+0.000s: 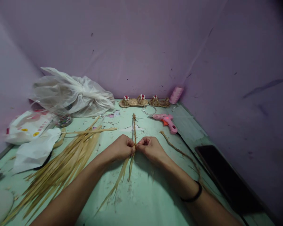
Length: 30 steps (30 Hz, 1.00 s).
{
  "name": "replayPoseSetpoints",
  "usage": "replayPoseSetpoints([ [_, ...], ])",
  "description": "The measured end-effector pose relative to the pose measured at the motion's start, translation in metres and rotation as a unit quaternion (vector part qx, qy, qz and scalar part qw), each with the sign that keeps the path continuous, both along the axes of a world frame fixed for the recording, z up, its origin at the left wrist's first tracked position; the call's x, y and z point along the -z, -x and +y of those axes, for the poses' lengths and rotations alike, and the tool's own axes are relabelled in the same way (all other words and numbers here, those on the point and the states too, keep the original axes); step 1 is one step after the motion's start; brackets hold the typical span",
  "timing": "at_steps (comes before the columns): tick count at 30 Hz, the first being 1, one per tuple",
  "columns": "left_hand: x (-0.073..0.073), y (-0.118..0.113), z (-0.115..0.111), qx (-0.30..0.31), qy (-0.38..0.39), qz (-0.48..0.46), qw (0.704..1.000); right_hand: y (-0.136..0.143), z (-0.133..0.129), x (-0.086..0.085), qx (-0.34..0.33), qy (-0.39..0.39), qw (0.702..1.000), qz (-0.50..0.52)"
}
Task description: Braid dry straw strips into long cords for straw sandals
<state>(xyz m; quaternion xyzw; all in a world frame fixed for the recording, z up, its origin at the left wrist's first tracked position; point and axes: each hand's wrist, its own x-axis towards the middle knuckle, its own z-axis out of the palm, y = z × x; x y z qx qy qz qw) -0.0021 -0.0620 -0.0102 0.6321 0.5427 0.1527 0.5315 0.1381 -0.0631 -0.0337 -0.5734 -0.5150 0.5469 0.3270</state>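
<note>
A thin braid of dried plant fibre (135, 127) lies upright in the middle of the table, its knotted end pointing away from me. My left hand (124, 147) pinches it from the left at its lower end. From the right, my right hand (151, 148) is closed at the same spot, thumb and fingertips together against the braid. Loose strands (119, 182) trail from under the hands toward me. To the left spreads a bundle of dried leaf strips (68, 160). A finished-looking length of braided cord (179, 150) rests on the right.
A pink glue gun (166, 121) with a lit red light lies right of the braid, its cord running beside a dark phone-like slab (226, 179). Woven slippers (134, 102), a wire loop (149, 110) and a pink roll (176, 95) are at the back. Plastic bags (82, 94) fill the left.
</note>
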Motion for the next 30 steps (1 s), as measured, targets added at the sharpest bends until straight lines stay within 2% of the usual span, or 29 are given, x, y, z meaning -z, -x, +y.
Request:
replayPoseSetpoints([
  [3,-0.009,0.004,-0.001,-0.028,0.000,0.085,0.996,0.001,-0.001,0.002,-0.011,-0.003,1.000,0.003],
  [7,-0.021,-0.001,-0.011,-0.051,-0.028,0.145,0.988,0.002,-0.004,0.001,-0.019,0.008,0.998,0.052],
  [9,-0.020,-0.010,-0.022,-0.074,-0.074,0.172,0.980,0.003,-0.006,-0.001,-0.005,0.018,0.996,0.086],
  [13,-0.008,-0.033,-0.045,-0.115,-0.160,0.237,0.951,0.004,-0.008,-0.004,0.023,0.042,0.991,0.127],
  [15,-0.005,-0.038,-0.050,-0.114,-0.182,0.238,0.947,0.005,-0.009,-0.005,0.030,0.053,0.990,0.128],
  [17,-0.007,-0.034,-0.047,-0.087,-0.183,0.223,0.954,0.005,-0.009,-0.006,0.026,0.060,0.989,0.130],
  [19,-0.012,-0.024,-0.037,-0.068,-0.165,0.199,0.964,0.004,-0.008,-0.007,0.011,0.058,0.989,0.135],
  [20,-0.015,-0.019,-0.030,-0.081,-0.148,0.182,0.969,0.003,-0.008,-0.007,0.005,0.060,0.989,0.137],
  [21,-0.018,-0.014,-0.024,-0.127,-0.138,0.155,0.970,0.003,-0.007,-0.008,0.000,0.063,0.988,0.138],
  [22,-0.019,-0.010,-0.018,-0.176,-0.092,0.109,0.974,0.002,-0.007,-0.008,-0.003,0.068,0.988,0.138],
  [24,-0.019,-0.006,-0.011,-0.211,0.041,-0.006,0.977,0.002,-0.007,-0.009,-0.008,0.079,0.986,0.148],
  [26,-0.014,-0.006,-0.008,-0.181,0.147,-0.106,0.967,0.001,-0.006,-0.009,-0.018,0.085,0.982,0.169],
  [27,-0.011,-0.006,-0.008,-0.162,0.168,-0.131,0.964,0.000,-0.006,-0.009,-0.028,0.085,0.980,0.179],
  [30,-0.004,-0.008,-0.007,-0.147,0.141,-0.101,0.974,-0.002,-0.002,-0.006,-0.072,0.072,0.981,0.163],
])
